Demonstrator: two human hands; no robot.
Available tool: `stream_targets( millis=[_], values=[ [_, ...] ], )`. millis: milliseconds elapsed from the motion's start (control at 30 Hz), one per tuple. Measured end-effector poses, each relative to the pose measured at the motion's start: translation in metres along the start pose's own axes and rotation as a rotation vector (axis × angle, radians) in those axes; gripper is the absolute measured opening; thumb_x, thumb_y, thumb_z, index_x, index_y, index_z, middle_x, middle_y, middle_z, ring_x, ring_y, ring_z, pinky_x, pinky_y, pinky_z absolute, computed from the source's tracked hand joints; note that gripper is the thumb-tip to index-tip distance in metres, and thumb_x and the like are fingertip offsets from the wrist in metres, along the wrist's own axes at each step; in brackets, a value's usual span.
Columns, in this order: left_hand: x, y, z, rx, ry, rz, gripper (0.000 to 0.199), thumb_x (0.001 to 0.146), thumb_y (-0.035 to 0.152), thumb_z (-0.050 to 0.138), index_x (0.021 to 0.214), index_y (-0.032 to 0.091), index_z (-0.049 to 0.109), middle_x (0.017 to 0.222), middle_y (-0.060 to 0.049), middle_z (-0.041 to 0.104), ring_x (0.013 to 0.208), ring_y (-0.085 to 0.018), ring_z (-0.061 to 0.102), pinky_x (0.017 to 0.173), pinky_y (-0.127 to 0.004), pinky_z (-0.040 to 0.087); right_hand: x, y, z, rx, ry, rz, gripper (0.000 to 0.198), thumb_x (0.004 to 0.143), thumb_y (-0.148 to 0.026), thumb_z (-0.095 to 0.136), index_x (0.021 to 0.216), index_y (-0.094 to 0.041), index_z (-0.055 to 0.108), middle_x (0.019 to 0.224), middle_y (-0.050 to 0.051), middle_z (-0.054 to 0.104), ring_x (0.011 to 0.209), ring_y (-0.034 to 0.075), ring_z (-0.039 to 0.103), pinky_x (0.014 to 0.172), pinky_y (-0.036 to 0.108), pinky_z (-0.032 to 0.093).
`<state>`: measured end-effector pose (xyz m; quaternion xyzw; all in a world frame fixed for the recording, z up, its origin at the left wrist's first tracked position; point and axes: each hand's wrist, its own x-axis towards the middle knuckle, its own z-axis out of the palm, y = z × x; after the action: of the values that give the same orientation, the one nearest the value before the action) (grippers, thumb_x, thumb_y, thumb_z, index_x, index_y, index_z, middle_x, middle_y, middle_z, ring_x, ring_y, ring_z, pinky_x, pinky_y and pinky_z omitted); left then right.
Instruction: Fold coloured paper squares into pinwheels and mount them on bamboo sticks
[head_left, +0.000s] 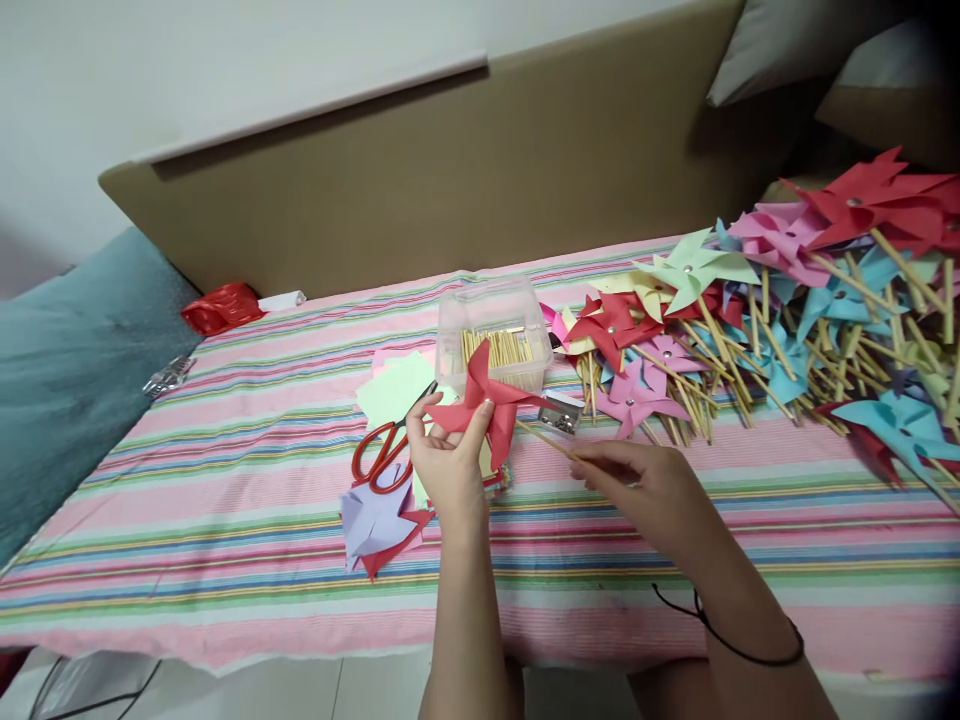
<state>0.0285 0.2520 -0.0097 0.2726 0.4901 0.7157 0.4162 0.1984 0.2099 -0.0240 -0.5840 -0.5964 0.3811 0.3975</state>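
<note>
My left hand (450,460) pinches a red paper pinwheel (480,392) at its middle, the thumb pressed on the centre. In my right hand (637,485) is a thin wooden stick (551,441), gripped between thumb and fingers. The stick's far end reaches the pinwheel's right side; whether it is fixed to it I cannot tell. Just left of my left hand lie red-handled scissors (379,455), partly on pale green paper sheets (397,390). Below them are purple paper (375,515) and red paper pieces. A small clear box (560,413) of tiny metal pieces sits beyond the stick.
A clear plastic box (491,295) of wooden sticks stands behind my hands. Finished pinwheels on sticks (690,265) pile up on the right. A red plastic bag (223,308) lies at the back left. Striped cloth (247,500) covers the surface.
</note>
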Motion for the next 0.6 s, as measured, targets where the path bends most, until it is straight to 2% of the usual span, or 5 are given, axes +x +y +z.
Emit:
stream_targets(
  millis=[100,267,400,600],
  values=[
    [0.0019,-0.0007,-0.0006,0.000,-0.012,-0.099,0.047,0.066,0.030,0.080,0.100,0.019,0.050,0.085,-0.005,0.074,0.070,-0.017,0.072,0.071,-0.028,0.056,0.0012,0.0054,-0.0007,-0.040,0.088,0.032,0.021,0.079,-0.034,0.062,0.086,-0.020,0.077,0.072,0.003,0.074,0.066,0.020,0.068,0.063,0.031,0.053],
    [0.0018,-0.0006,-0.0004,0.029,-0.084,-0.282,0.049,0.061,0.027,0.082,0.097,0.017,0.051,0.069,-0.001,0.071,0.061,-0.014,0.069,0.065,-0.024,0.054,0.0021,0.0109,-0.0022,-0.091,0.079,0.016,0.022,0.079,-0.034,0.061,0.086,-0.021,0.077,0.075,0.002,0.075,0.067,0.020,0.069,0.063,0.030,0.052],
    [0.0003,0.0004,-0.0007,0.018,-0.113,-0.308,0.049,0.059,0.028,0.083,0.095,0.017,0.053,0.064,0.001,0.070,0.055,-0.012,0.066,0.058,-0.021,0.051,0.0024,0.0102,-0.0020,-0.096,0.073,0.039,0.023,0.079,-0.035,0.060,0.087,-0.022,0.077,0.076,0.002,0.075,0.068,0.020,0.069,0.062,0.029,0.052],
    [0.0019,0.0022,-0.0032,-0.021,-0.256,-0.298,0.054,0.058,0.022,0.084,0.101,0.016,0.053,0.075,-0.005,0.074,0.065,-0.014,0.069,0.064,-0.024,0.053,0.0040,0.0103,-0.0044,-0.050,0.067,0.054,0.027,0.079,-0.037,0.059,0.088,-0.020,0.078,0.074,0.004,0.075,0.066,0.021,0.070,0.061,0.031,0.054]
  ],
)
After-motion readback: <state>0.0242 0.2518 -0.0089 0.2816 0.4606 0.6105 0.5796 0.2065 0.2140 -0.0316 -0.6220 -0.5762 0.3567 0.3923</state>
